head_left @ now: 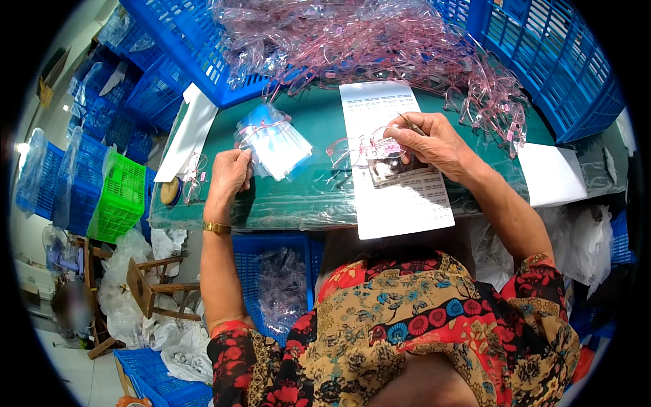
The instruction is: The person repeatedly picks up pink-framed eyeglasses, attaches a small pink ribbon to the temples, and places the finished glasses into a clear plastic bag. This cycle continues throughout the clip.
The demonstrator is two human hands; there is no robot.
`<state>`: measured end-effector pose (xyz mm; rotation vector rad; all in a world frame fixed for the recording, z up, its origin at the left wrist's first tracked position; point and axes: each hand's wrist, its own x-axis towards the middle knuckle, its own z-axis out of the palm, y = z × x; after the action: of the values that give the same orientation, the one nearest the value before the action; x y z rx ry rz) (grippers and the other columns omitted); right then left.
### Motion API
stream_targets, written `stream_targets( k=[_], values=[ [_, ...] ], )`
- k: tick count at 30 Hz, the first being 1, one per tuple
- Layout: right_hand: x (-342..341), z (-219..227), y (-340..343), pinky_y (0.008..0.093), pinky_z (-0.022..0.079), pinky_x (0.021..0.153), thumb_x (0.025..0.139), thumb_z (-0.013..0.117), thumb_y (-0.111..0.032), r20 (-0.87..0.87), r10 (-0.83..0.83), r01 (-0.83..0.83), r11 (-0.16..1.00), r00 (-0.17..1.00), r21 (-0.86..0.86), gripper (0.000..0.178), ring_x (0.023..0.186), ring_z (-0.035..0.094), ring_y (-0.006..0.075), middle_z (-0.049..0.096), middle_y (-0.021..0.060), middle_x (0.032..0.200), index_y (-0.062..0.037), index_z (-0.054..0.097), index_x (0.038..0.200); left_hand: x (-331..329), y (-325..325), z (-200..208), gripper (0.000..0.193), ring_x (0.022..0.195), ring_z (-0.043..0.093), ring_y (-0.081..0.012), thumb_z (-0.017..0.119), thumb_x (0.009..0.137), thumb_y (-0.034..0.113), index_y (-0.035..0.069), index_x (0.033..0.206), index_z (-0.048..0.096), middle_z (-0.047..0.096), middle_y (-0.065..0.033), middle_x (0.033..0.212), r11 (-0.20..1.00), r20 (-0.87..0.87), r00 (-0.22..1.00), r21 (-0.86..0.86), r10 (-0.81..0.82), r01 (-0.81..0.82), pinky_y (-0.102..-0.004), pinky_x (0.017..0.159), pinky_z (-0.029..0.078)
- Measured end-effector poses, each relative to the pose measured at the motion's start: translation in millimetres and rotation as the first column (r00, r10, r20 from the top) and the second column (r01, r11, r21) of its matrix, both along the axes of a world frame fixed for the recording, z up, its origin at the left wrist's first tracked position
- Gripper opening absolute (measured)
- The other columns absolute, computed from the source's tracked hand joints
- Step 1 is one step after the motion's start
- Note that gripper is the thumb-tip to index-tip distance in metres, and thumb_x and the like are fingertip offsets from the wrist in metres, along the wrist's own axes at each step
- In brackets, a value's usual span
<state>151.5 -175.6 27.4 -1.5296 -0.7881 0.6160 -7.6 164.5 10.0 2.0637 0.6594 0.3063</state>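
My right hand is closed on pink-rimmed eyeglasses, with slim dark tweezers also tucked between its fingers. Beneath it, a dark, shiny flat piece rests on a long white sheet of printed labels. My left hand has its fingers curled together at the near-left edge of a stack of clear plastic bags, apparently pinching one; its fingertips are partly hidden. Another pair of pink glasses lies across the top of that stack.
A large heap of bagged pink glasses covers the table's far side, between a blue crate and another blue crate. White paper lies at the right. Loose glasses sit at the left edge. Below is a blue bin.
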Motion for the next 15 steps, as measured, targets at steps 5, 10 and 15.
stream_targets(
  k=[5,10,15],
  values=[
    [2.4,-1.5,0.5,0.0175,0.034,0.048,0.090,0.063,-0.031,-0.044,0.010,-0.010,1.000,0.999,-0.005,0.029,0.058,0.052,0.0021,0.057,-0.0027,0.068,-0.0034,0.064,0.098,0.0,-3.4,11.5,0.036,0.036,0.044,-0.0085,0.056,0.092,0.027,-0.001,0.071,0.062,0.050,-0.0015,0.050,0.998,-0.114,0.993,0.057,-0.017,0.024,-0.0241,0.034,0.030],
    [-1.0,4.6,-2.2,0.0183,0.038,0.050,0.090,0.064,-0.029,-0.038,-0.010,0.009,1.000,0.999,-0.019,0.027,0.060,0.054,0.0032,0.057,-0.0026,0.068,-0.0029,0.065,0.097,-15.2,-0.1,16.3,0.039,0.038,0.048,-0.0070,0.057,0.092,0.034,-0.001,0.076,0.065,0.054,-0.0016,0.052,0.985,-0.189,0.979,-0.164,-0.082,0.051,-0.0207,0.035,0.032],
    [-1.7,4.7,-1.6,0.0197,0.041,0.053,0.090,0.063,-0.027,-0.041,0.003,-0.005,0.999,0.999,-0.048,0.024,0.061,0.054,0.0038,0.057,-0.0022,0.069,-0.0042,0.065,0.096,-33.4,-6.4,13.5,0.036,0.044,0.054,-0.0096,0.054,0.094,0.035,0.002,0.082,0.060,0.058,-0.0042,0.061,0.929,-0.060,0.998,-0.369,-0.025,0.001,-0.0220,0.037,0.042]
  ],
)
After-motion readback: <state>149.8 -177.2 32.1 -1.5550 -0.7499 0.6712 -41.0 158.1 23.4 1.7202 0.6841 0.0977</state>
